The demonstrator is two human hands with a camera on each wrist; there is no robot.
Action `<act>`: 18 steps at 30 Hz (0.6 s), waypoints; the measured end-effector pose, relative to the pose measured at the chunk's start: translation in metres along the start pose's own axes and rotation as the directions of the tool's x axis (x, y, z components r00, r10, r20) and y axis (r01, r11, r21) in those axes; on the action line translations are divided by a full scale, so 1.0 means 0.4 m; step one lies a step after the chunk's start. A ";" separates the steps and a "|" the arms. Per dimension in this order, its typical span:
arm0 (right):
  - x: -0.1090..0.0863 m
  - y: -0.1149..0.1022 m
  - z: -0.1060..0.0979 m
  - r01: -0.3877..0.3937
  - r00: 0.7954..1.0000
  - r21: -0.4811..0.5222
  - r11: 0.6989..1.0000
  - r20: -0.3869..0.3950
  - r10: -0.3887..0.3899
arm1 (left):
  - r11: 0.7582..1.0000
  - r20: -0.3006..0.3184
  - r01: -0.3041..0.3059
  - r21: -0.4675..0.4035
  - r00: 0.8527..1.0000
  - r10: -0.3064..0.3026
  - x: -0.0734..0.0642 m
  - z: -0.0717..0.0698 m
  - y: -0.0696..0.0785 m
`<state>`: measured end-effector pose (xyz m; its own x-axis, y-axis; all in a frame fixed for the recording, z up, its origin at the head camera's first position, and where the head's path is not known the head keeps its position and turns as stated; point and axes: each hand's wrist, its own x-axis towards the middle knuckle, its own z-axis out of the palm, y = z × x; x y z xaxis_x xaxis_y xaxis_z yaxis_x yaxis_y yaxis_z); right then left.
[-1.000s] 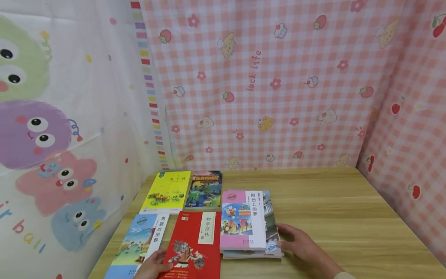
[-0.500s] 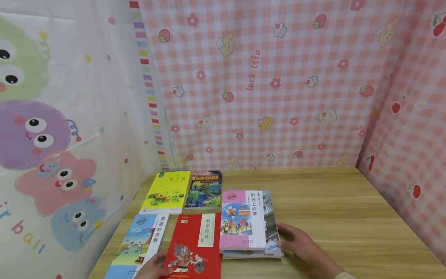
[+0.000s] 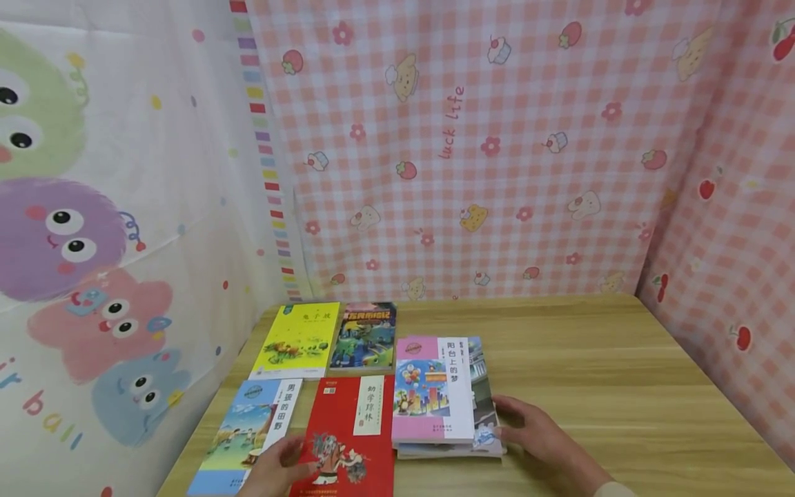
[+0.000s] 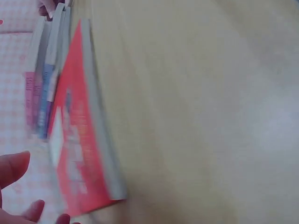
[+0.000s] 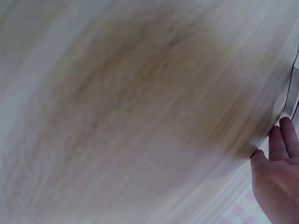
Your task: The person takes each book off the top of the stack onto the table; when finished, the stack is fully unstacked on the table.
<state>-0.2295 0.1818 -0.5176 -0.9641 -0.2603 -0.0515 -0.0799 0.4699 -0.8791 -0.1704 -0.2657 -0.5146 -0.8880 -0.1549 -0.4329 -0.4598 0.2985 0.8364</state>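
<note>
A red book lies flat at the front of the table, a blue-covered book to its left. My left hand is at the red book's left edge, fingertips overlapping its cover in the head view. In the left wrist view its thumb and fingers are spread apart beside the red book. Right of that, a pink-and-white book tops a small stack, with a grey-covered book sticking out beneath. My right hand rests its extended fingertips against the stack's right side.
Behind lie a yellow book and a dark, colourful comic-style book, side by side. The wooden table extends to the right. A pink checked cloth hangs behind, and a white cartoon-print cloth on the left.
The red book slid slightly toward me, then back up near its earlier place. My left hand has lifted off its edge and shifted a little forward. The right hand has stayed put.
</note>
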 end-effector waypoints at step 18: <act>0.016 -0.045 -0.004 0.053 0.996 -0.060 0.997 -0.062 -0.057 | 0.974 0.027 -0.196 0.115 0.981 0.194 0.029 0.108 0.181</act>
<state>-0.2346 0.1731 -0.5012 -0.9718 -0.2342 0.0280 -0.1462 0.5048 -0.8508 -0.2139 -0.2050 -0.4737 -0.9602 -0.0688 -0.2708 -0.2735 0.4292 0.8608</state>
